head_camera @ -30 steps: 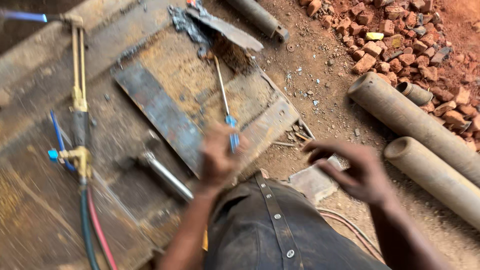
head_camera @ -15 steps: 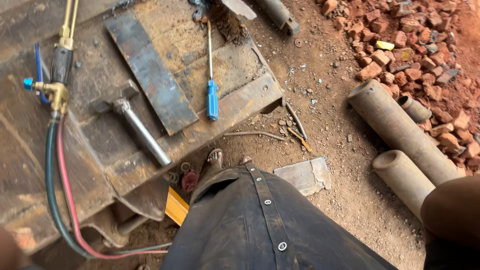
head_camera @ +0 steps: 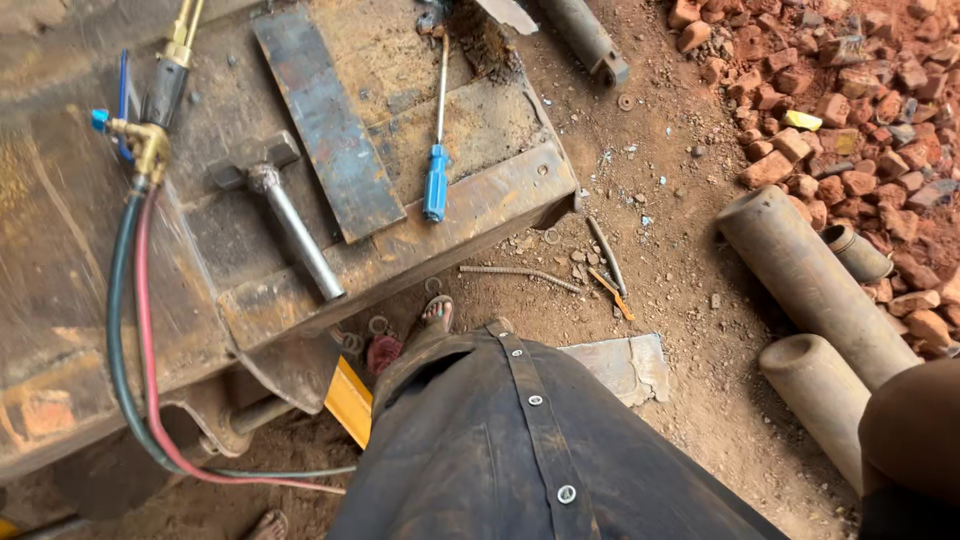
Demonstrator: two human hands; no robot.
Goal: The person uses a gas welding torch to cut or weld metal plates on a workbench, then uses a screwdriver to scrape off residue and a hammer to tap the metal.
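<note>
Neither of my hands shows in the head view; only a bare part of my right arm (head_camera: 910, 450) enters at the lower right corner, holding nothing that I can see. A blue-handled screwdriver (head_camera: 435, 180) lies on the rusty steel work surface (head_camera: 490, 205), apart from me. Left of it lie a flat steel plate (head_camera: 325, 115) and a metal-handled hammer (head_camera: 290, 225). My dark buttoned shirt (head_camera: 520, 450) fills the lower middle, with my sandalled foot (head_camera: 432, 315) just beyond it.
A brass cutting torch (head_camera: 160, 95) with green and red hoses (head_camera: 125, 330) lies at the left. Two thick pipes (head_camera: 800, 270) rest on the dirt at the right, below a heap of broken bricks (head_camera: 850, 90). A small steel sheet (head_camera: 620, 365) and bent rods lie by my foot.
One second ago my left hand was at the screwdriver handle and my right hand hovered over the ground. Both hands have pulled back out of view, and the screwdriver now lies free.
</note>
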